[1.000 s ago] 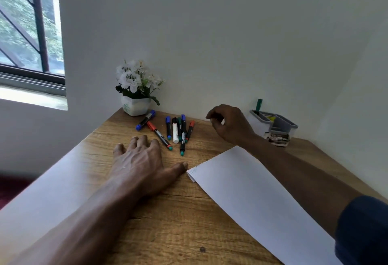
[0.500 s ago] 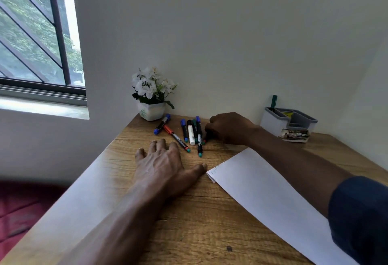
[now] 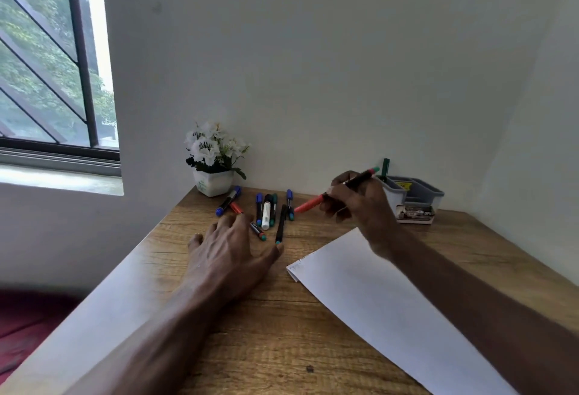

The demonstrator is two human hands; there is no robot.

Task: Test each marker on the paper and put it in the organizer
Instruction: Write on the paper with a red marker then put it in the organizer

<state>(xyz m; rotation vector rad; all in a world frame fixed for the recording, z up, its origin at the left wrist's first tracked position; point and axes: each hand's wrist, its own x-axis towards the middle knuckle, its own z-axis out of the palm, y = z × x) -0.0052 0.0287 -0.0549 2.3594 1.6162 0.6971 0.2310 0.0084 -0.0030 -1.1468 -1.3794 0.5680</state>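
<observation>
Head view: a red-capped marker (image 3: 360, 179) is gripped by the right hand (image 3: 355, 205) above the worktop (image 3: 275, 338), between loose markers (image 3: 266, 211) and organizer (image 3: 418, 198); the left hand (image 3: 228, 252) is laid flat and spread, left of the paper (image 3: 379, 303)

Left forearm (image 3: 163, 332), right forearm (image 3: 470, 294) showing bare to frame edge. Left hand (image 3: 228, 253), right hand (image 3: 360, 203) going uncovered; tendons standing out across left hand's back.

flower pot (image 3: 213, 184) far left on table (image 3: 269, 347) | markers (image 3: 266, 211) just right of it | organizer (image 3: 413, 198) far right by wall | paper (image 3: 391, 307) near right, before organizer
</observation>
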